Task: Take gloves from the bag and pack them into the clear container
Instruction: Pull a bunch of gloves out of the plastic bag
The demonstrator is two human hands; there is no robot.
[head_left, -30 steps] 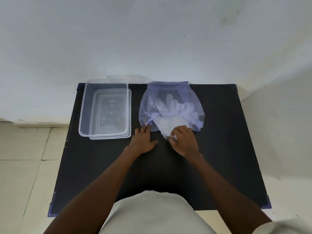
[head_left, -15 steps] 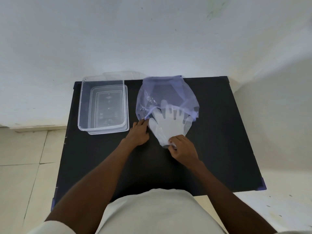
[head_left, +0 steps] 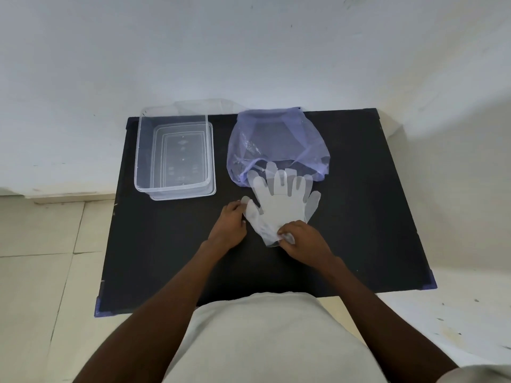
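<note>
Translucent white gloves [head_left: 279,205] lie flat on the black table [head_left: 359,217], stacked, fingers pointing away from me and their tips just at the mouth of the thin purple bag [head_left: 276,142]. My right hand [head_left: 302,239] pinches the gloves at the cuff end. My left hand [head_left: 231,226] rests at their left edge, fingertips touching the thumb part. The clear container [head_left: 174,150] stands at the table's far left, with nothing visible inside, sitting on its clear lid.
A white wall runs behind the table's far edge. Pale floor tiles lie to the left and right of the table. My light shirt fills the bottom of the view.
The gloves have slid out of the bag toward me, pulled by my right hand. My left hand moved from the bag's mouth back to the gloves' left edge.
</note>
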